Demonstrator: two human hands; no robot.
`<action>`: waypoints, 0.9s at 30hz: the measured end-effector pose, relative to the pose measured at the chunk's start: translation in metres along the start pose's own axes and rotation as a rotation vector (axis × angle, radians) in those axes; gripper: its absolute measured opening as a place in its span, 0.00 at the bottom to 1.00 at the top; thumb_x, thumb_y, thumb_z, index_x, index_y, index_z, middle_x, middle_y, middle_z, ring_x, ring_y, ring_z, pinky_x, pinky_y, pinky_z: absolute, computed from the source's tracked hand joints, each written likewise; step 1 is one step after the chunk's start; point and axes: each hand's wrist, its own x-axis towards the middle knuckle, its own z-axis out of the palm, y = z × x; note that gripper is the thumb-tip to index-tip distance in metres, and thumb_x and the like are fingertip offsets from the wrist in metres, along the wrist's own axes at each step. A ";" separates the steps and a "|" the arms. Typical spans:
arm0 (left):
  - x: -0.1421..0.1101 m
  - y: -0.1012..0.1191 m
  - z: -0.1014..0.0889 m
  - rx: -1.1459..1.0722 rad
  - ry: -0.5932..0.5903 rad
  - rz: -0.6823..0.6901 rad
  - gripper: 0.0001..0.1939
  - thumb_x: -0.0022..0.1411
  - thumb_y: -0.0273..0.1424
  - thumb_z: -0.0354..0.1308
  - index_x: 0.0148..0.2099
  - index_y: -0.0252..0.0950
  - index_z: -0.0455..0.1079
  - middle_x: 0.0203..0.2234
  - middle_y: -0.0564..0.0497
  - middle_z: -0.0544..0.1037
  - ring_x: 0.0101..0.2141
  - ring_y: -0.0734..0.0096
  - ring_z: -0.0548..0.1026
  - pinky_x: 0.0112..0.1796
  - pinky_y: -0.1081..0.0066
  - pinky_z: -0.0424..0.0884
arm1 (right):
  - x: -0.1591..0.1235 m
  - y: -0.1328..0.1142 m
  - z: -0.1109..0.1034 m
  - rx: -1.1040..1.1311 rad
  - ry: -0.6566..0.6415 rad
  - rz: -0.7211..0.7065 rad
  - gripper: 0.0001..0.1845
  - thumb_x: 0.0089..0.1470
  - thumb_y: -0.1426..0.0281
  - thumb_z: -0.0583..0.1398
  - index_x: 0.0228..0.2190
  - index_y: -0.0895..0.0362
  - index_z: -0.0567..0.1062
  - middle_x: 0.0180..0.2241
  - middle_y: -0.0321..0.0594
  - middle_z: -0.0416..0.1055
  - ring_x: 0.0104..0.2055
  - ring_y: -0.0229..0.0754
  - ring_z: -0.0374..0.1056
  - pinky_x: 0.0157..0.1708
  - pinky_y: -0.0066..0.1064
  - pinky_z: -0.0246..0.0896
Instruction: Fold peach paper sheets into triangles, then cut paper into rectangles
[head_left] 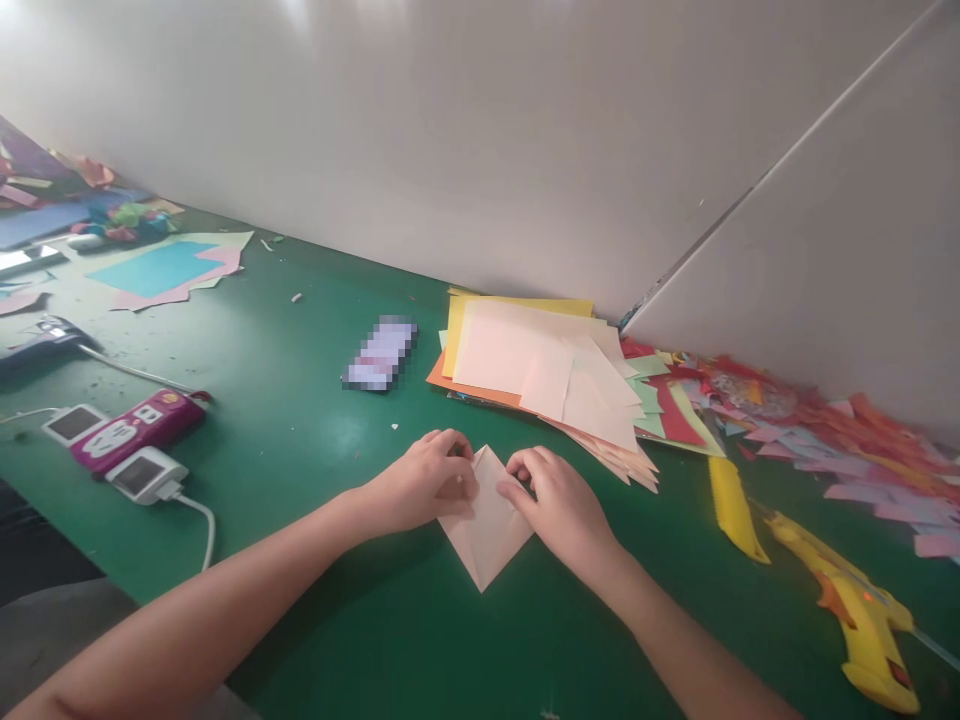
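Observation:
A pale pink folded paper (484, 545) lies in a diamond shape on the green table, one corner toward me. My left hand (431, 478) grips its upper left edge, the thumb and fingers closed together there. My right hand (559, 498) is at the upper right edge, fingers curled and thumb pressed onto the paper. Creases run down from the top corner. The fingers partly hide both side corners.
Behind the hands lies a stack of coloured paper (517, 350). A yellow cutter (735, 510), a yellow glue gun (847, 600) and paper scraps (840, 440) are at right. A phone (381, 353) lies left of the stack; a purple power strip (146, 430) with chargers is further left.

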 end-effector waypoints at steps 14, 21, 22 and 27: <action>-0.001 -0.001 -0.002 -0.074 -0.020 0.008 0.14 0.52 0.28 0.62 0.42 0.39 0.65 0.37 0.50 0.63 0.38 0.67 0.66 0.37 0.69 0.67 | 0.000 0.003 0.000 0.429 -0.052 -0.010 0.06 0.55 0.65 0.55 0.28 0.53 0.67 0.25 0.33 0.67 0.27 0.36 0.62 0.26 0.28 0.57; 0.001 -0.005 -0.001 -0.263 0.181 -0.073 0.28 0.53 0.21 0.53 0.55 0.41 0.54 0.34 0.53 0.67 0.31 0.73 0.68 0.29 0.74 0.66 | 0.007 0.012 -0.006 0.805 -0.230 0.029 0.24 0.51 0.62 0.61 0.49 0.55 0.66 0.35 0.38 0.73 0.33 0.39 0.68 0.31 0.30 0.63; 0.002 -0.006 -0.001 -0.301 0.219 -0.109 0.31 0.53 0.22 0.54 0.58 0.42 0.51 0.33 0.54 0.68 0.30 0.74 0.68 0.29 0.74 0.67 | 0.007 0.013 -0.007 0.800 -0.251 0.022 0.20 0.51 0.62 0.61 0.46 0.55 0.69 0.36 0.39 0.74 0.34 0.40 0.68 0.32 0.31 0.64; 0.005 -0.007 -0.006 -0.160 0.395 -0.036 0.09 0.59 0.28 0.55 0.43 0.38 0.65 0.31 0.52 0.72 0.30 0.73 0.69 0.28 0.75 0.66 | 0.002 0.009 -0.004 0.560 0.078 -0.091 0.08 0.55 0.64 0.58 0.30 0.54 0.74 0.29 0.38 0.72 0.31 0.41 0.67 0.30 0.32 0.64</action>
